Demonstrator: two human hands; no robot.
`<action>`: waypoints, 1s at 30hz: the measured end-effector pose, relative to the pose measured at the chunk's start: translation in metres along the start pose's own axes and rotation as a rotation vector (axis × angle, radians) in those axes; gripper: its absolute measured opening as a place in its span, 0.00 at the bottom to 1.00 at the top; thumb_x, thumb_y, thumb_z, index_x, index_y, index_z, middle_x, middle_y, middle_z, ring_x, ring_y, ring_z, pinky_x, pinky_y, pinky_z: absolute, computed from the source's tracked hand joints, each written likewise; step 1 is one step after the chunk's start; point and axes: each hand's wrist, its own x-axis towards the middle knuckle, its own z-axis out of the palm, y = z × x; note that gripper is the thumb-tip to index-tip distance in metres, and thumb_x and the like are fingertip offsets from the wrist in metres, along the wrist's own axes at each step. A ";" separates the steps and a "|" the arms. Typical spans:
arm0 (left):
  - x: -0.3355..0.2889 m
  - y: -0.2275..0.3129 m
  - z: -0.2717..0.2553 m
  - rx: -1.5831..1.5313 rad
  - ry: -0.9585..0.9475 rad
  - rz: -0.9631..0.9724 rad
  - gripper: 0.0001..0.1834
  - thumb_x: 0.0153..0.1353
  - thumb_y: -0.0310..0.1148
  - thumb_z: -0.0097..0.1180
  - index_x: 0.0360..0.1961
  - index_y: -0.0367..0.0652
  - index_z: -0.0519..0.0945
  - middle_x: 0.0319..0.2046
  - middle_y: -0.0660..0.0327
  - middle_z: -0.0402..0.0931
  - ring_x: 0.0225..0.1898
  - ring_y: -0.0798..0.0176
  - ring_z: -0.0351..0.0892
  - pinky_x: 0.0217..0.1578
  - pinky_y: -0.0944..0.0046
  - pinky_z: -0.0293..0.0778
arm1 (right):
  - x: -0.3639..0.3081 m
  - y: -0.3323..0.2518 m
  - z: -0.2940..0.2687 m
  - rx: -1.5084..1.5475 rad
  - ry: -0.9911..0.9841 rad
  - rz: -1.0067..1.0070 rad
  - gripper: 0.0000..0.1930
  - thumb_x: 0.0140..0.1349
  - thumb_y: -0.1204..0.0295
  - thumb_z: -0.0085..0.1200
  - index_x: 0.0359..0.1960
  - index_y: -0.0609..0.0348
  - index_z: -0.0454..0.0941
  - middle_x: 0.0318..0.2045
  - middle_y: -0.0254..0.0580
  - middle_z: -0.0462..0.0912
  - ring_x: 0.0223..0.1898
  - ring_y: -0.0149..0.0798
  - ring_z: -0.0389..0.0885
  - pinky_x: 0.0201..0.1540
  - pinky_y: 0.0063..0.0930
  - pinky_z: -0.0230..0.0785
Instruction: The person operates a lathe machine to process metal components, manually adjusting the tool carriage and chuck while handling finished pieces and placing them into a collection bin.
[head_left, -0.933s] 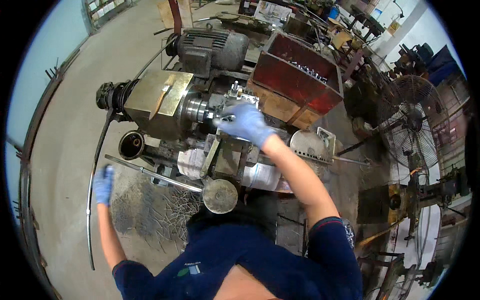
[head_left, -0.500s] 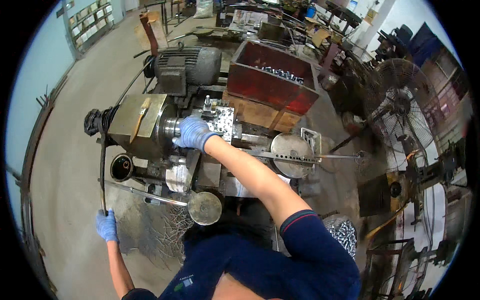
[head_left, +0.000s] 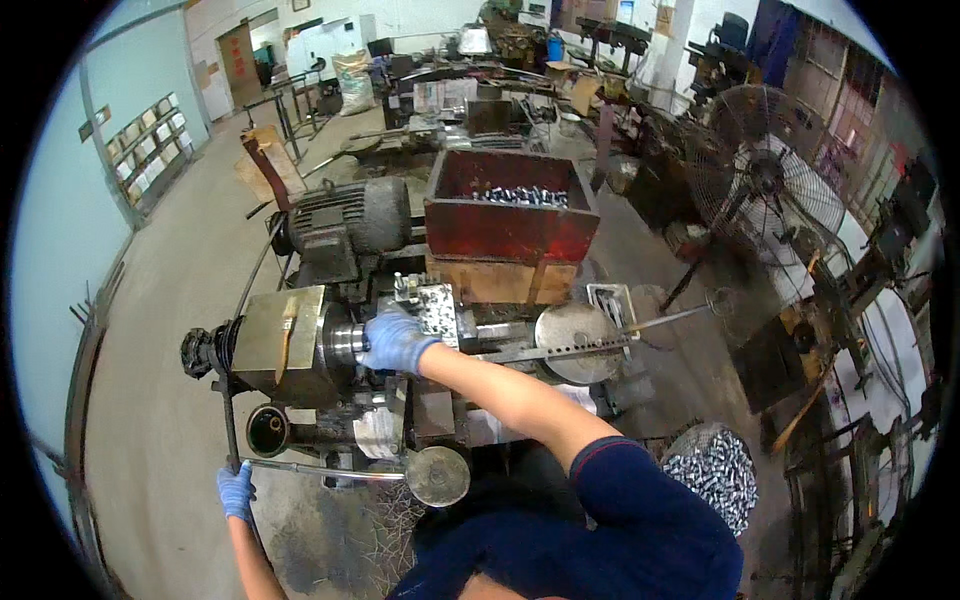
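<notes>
My right hand [head_left: 397,340], in a blue glove, is closed at the bright spindle nose [head_left: 346,340] of a small lathe. Its fingers curl in front of the spindle, and what they hold is hidden. Far out to the left, my gloved left hand [head_left: 236,490] wraps round a long dark lever [head_left: 229,420] that runs down from the headstock. On the flat top of the metal headstock [head_left: 262,345] lies a brush [head_left: 287,335] with a wooden handle. Just right of my right hand sits a chip-covered tool slide [head_left: 432,308].
A red bin [head_left: 510,232] of small metal parts stands on a wooden block behind the lathe, beside a motor [head_left: 350,225]. Round plates [head_left: 578,335] and a steel rod [head_left: 325,470] stick out nearby. A basket of parts [head_left: 712,480] is low right; a large fan [head_left: 765,170] stands right.
The head view has tilted up, so the machine and both hands sit lower in the picture. My right hand stays at the spindle, and my left stays on the lever.
</notes>
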 end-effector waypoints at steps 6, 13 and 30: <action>-0.004 -0.005 0.005 0.064 0.043 0.006 0.13 0.52 0.36 0.58 0.27 0.37 0.71 0.10 0.61 0.66 0.07 0.66 0.66 0.06 0.65 0.62 | -0.055 0.081 -0.078 -0.119 0.202 0.253 0.31 0.52 0.40 0.41 0.20 0.58 0.81 0.18 0.49 0.78 0.24 0.49 0.79 0.32 0.38 0.72; 0.010 -0.008 0.012 -0.073 0.063 0.041 0.15 0.52 0.37 0.59 0.26 0.38 0.68 0.10 0.62 0.64 0.08 0.67 0.65 0.06 0.66 0.62 | -0.093 0.156 -0.131 -0.273 0.631 0.470 0.27 0.49 0.44 0.50 0.46 0.45 0.77 0.54 0.55 0.67 0.55 0.55 0.64 0.60 0.41 0.52; 0.009 0.003 -0.001 -0.111 -0.116 -0.002 0.22 0.52 0.34 0.60 0.42 0.28 0.69 0.15 0.50 0.72 0.12 0.60 0.69 0.13 0.66 0.68 | -0.556 0.174 0.102 0.189 0.148 1.559 0.29 0.47 0.42 0.50 0.36 0.57 0.80 0.40 0.53 0.79 0.42 0.49 0.77 0.47 0.35 0.68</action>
